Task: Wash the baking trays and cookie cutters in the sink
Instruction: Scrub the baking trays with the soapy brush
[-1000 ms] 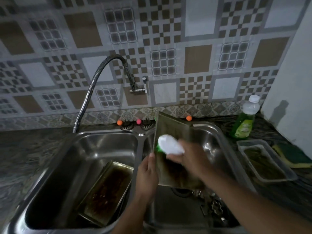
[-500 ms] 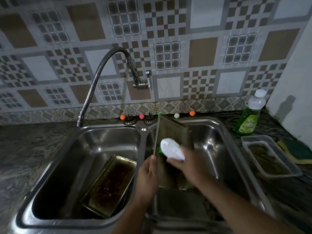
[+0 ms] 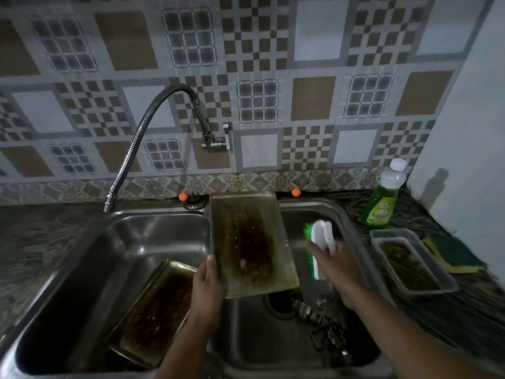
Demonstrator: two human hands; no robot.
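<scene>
- Baking tray [image 3: 250, 242] tilted over right sink basin [image 3: 352, 222], burnt centre facing up.
- Left hand [image 3: 206, 283] grips its near-left edge.
- Right hand [image 3: 334, 266] clasps scrub brush [image 3: 319, 242], just right of the tray, not touching it.
- Step: scrubbing; next, brush onto residue.
- Second tray [image 3: 153, 307] waits in the left basin.
</scene>
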